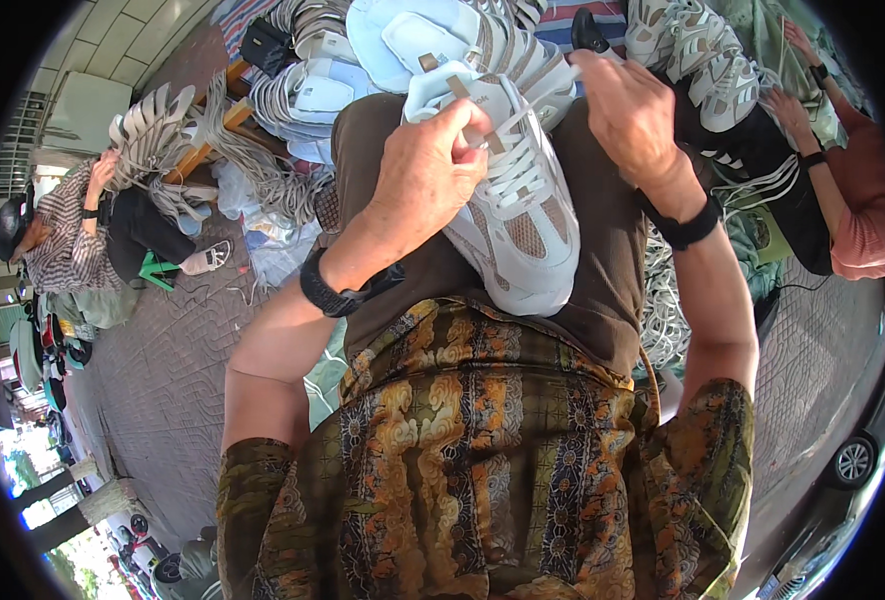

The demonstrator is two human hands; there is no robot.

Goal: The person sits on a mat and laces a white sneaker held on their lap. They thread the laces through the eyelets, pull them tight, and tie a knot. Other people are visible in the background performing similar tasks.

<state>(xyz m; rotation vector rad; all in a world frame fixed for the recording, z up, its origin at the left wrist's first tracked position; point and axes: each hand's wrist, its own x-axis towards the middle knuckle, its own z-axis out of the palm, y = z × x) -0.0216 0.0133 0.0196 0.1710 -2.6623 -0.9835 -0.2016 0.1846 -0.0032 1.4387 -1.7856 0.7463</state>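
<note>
Sneaker [529, 238], left hand [425, 168] closed at tongue [499, 98], right hand [627, 122] closed on lace [512, 122]

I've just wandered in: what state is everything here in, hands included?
Shoe: in the lap, toe toward the wearer, lace threaded across its front
Lace: stretched from shoe to right hand
Left hand: curled, fingertips at the shoe's tongue
Right hand: closed, raised beside the shoe
Black wristband: fastened on left wrist
Green stool: occupied

An outdoor roadside workplace: grey patterned paving [163, 375] at nine o'clock, a dark, glossy car [825, 512] at four, a thick grey-brown tree trunk [108, 500] at eight, stacked pale shoe pieces [318, 95] at eleven.
</note>
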